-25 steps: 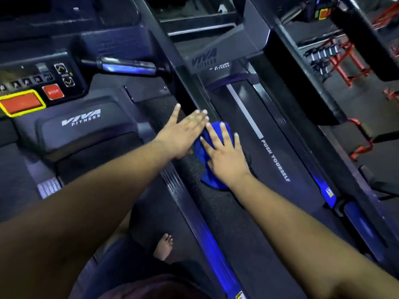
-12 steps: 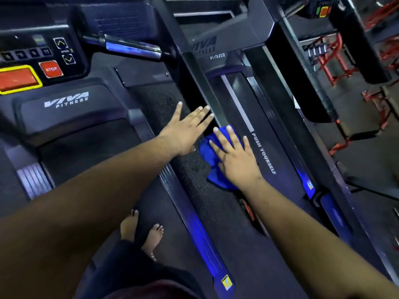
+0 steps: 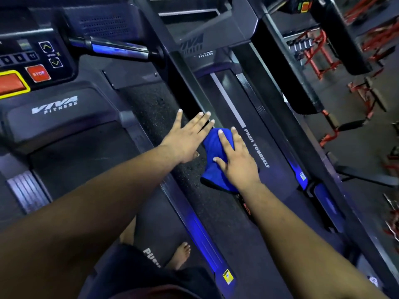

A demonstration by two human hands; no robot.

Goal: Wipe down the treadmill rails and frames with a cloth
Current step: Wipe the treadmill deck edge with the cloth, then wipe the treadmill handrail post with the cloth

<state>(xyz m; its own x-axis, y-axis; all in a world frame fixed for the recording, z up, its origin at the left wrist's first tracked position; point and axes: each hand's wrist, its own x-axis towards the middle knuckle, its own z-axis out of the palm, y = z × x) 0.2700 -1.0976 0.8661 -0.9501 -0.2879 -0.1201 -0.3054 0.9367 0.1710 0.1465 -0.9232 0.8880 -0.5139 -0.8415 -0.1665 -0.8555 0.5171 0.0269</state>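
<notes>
R hand (image 3: 238, 161) flat on blue cloth (image 3: 212, 164), cloth lengthwise along treadmill rail (image 3: 259, 147)

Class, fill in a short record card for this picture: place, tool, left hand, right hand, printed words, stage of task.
Place: gym, between two treadmills
Tool: blue cloth
Left hand: flat, fingers straight, resting on the speckled strip beside the cloth
Right hand: pressing the cloth flat with straight fingers
Printed words: PUSH YOURSELF on the side rail
Stage of task: wiping under way
</notes>
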